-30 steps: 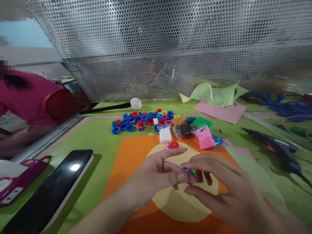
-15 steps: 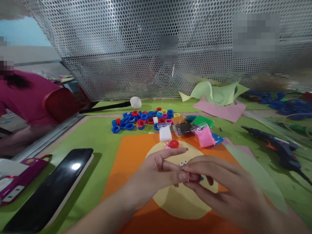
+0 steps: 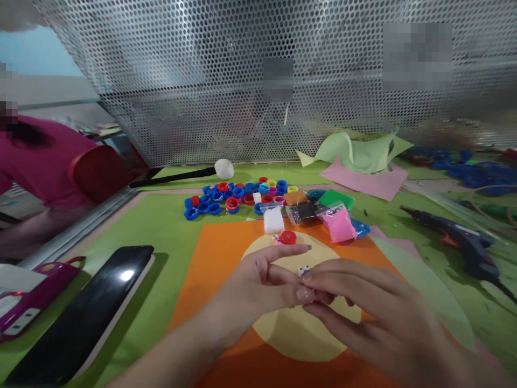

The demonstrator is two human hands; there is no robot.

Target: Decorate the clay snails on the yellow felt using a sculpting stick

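White and round, with dark pupils, two tiny eyes stand on a small craft piece point(image 3: 306, 269), which is between the fingertips of both hands, above the paper. The left hand point(image 3: 256, 291) holds it in a narrow pinch, the index finger stretched straight; the right hand point(image 3: 369, 302) closes bent fingertips and thumb upon it also (most of its body is hidden by them, so its full shape I cannot tell). Below lies a smooth, pale yellow paper disc point(image 3: 301, 337) on a flat orange sheet point(image 3: 205, 264). Near the disc's far edge sits a glossy red round cap point(image 3: 288, 237). Behind it are soft-looking plastic packets, a white packet point(image 3: 273, 221) and a pink packet point(image 3: 340, 224), and a cluster of ring-shaped plastic caps point(image 3: 232, 205). Farther right rests a dark glue gun point(image 3: 464, 242); at left, a shiny black slab point(image 3: 89, 307). A perforated metal screen point(image 3: 202, 70) rises behind.
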